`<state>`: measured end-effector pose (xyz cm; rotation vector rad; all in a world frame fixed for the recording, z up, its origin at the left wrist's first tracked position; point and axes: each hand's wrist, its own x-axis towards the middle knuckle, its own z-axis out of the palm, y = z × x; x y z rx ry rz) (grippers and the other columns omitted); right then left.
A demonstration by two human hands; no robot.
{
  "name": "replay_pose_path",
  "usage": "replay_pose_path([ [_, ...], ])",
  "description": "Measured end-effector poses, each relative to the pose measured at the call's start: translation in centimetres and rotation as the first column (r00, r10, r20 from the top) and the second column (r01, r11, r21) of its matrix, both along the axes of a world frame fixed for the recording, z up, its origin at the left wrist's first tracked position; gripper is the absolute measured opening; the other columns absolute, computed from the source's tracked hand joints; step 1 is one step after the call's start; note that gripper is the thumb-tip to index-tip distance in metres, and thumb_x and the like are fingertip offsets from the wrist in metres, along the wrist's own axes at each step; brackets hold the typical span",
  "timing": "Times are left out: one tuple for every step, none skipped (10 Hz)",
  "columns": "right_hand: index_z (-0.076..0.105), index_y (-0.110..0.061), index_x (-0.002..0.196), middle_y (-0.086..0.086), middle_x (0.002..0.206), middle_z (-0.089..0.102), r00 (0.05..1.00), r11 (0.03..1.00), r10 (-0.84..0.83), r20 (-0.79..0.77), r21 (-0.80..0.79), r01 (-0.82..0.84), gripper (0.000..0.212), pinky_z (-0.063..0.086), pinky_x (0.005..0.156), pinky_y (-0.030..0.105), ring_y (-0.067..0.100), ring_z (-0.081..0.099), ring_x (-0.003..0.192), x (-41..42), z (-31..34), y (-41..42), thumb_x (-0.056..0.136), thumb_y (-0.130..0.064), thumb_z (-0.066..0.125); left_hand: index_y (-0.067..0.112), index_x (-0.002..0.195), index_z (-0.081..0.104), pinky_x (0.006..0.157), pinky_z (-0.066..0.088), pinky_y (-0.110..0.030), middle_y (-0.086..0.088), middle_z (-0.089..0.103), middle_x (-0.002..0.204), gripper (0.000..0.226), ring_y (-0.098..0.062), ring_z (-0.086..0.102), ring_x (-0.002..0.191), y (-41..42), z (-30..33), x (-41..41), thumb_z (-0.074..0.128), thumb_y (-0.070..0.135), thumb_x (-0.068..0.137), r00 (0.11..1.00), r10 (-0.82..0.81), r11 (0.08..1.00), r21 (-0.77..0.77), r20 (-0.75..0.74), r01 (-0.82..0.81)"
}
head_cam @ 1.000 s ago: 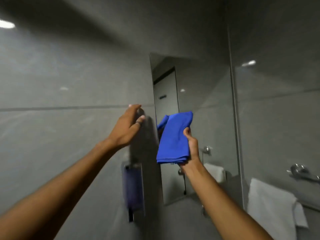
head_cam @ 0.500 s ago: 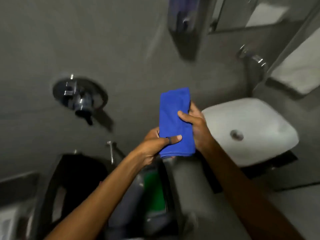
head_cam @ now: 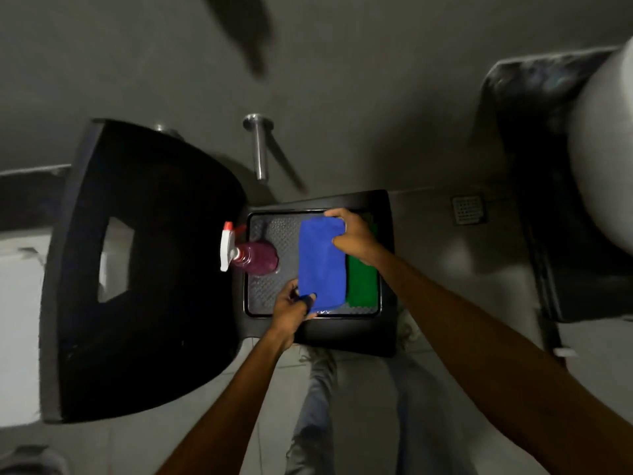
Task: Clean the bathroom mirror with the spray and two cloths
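Observation:
A folded blue cloth [head_cam: 321, 262] lies over a grey tray [head_cam: 274, 289] on a black stool. My left hand [head_cam: 291, 308] pinches its near corner and my right hand [head_cam: 352, 234] grips its far edge. A green cloth [head_cam: 363, 286] lies on the tray under and to the right of the blue one. A spray bottle [head_cam: 253, 257] with pink liquid and a white and red trigger stands at the tray's left edge. The mirror is out of view.
A black toilet lid [head_cam: 144, 269] stands open on the left. A chrome pipe [head_cam: 258, 145] sticks out of the grey wall above the tray. A floor drain [head_cam: 468, 209] lies right of the stool. A white basin [head_cam: 603, 159] looms at the right edge.
My view dropped from the mirror down to the floor. My left hand left the wall and joined my right on the blue cloth, which both hands lowered onto the tray.

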<state>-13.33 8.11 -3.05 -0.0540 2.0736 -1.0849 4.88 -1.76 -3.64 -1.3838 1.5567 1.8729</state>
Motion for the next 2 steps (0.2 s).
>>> replay_pose_path([
  [0.053,0.000,0.139,0.022,0.136,0.061,0.999,1.000,0.025,0.019,-0.016,-0.025,0.063,0.053,0.098,0.038,0.030,0.061,0.122,0.6,-3.2,-1.7,0.079,0.020,0.053,-0.001,0.133,0.059,0.080,0.061,-0.035,-0.011,0.065,0.114,0.035,-0.025,0.065,0.095,-1.2,-3.3,0.2,0.057,-0.008,0.098,1.000,0.001,0.999,-0.045,0.024,0.000],
  [0.049,-0.001,0.144,0.020,0.140,0.060,0.997,0.999,0.034,0.071,0.017,-0.035,0.063,0.049,0.110,0.041,0.033,0.059,0.129,0.5,-4.7,-2.0,0.084,0.014,0.058,-0.002,0.128,0.061,0.095,0.051,-0.037,-0.012,0.063,0.114,0.029,-0.024,0.059,0.107,-1.3,-4.0,-0.5,0.061,0.004,0.099,0.987,-0.144,0.973,-0.169,0.074,0.155],
])
